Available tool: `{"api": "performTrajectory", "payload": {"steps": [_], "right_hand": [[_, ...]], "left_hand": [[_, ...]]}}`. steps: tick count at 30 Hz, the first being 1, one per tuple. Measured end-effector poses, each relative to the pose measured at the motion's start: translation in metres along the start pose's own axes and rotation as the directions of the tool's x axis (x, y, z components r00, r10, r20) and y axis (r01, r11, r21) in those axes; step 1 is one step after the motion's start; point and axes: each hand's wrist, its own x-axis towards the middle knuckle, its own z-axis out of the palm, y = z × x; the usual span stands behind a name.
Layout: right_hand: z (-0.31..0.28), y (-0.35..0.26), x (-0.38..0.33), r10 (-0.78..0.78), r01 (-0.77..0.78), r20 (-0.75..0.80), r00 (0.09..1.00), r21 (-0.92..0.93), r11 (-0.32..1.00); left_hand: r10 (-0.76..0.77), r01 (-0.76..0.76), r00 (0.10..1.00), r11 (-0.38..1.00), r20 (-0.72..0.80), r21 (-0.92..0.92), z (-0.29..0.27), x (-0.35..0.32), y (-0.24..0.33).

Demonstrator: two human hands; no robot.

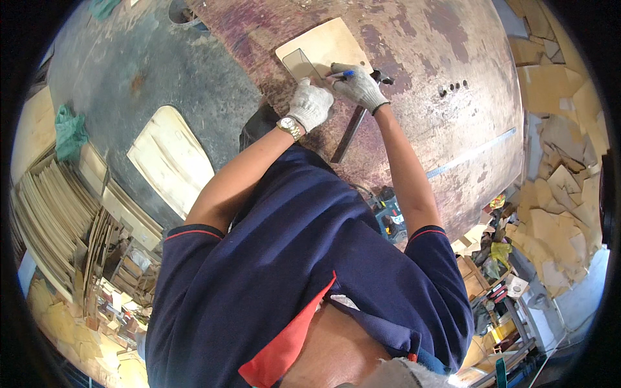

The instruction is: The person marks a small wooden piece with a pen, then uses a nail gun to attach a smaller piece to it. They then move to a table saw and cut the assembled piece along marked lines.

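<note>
A pale wooden board point(336, 40) lies on the worn reddish-brown tabletop. On its left part rests a small flat rectangular piece point(298, 63) with a dark outline. My left hand point(312, 105), in a whitish knit glove, is closed at the near end of this piece, its fingertips partly hidden. My right hand point(361, 88), gloved alike, grips a pen point(345, 74) with a blue part, its tip end close to the piece and the left fingers. Just beyond and under the right wrist lies a hammer point(349, 133), its dark handle pointing toward me.
A metal ruler point(475, 151) lies on the table's right side, near several small holes point(453, 87). A curved plywood panel point(171, 161) rests at the left. Stacked thin sheets point(55, 213) stand far left; wood offcuts point(553, 207) pile up at right. A power tool point(390, 216) sits near my right arm.
</note>
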Motion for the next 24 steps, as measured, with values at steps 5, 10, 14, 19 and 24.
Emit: {"api": "performTrajectory", "payload": {"steps": [5, 10, 14, 19, 24], "right_hand": [[-0.002, 0.004, 0.006, 0.017, -0.019, -0.012, 1.000, -0.129, 0.991], [-0.015, 0.021, 0.005, -0.003, 0.000, -0.091, 0.996, -0.032, 1.000], [-0.028, 0.032, 0.003, -0.037, 0.035, -0.175, 0.984, -0.013, 0.999], [-0.039, 0.037, 0.005, 0.052, -0.060, -0.177, 0.983, -0.042, 0.997], [-0.041, 0.036, 0.003, 0.066, -0.073, -0.181, 0.981, -0.029, 0.997]], "left_hand": [[-0.045, 0.044, 0.991, 0.999, -0.129, -0.017, 0.010, 0.011, 0.003], [-0.115, 0.112, 0.976, 0.993, -0.188, -0.024, 0.017, 0.023, 0.008], [-0.139, 0.143, 0.971, 0.990, -0.195, 0.007, 0.018, 0.030, 0.014], [-0.118, 0.117, 0.979, 0.993, -0.167, -0.012, 0.014, 0.032, 0.015], [-0.175, 0.175, 0.984, 0.984, -0.011, 0.008, 0.006, 0.034, 0.018]]}}
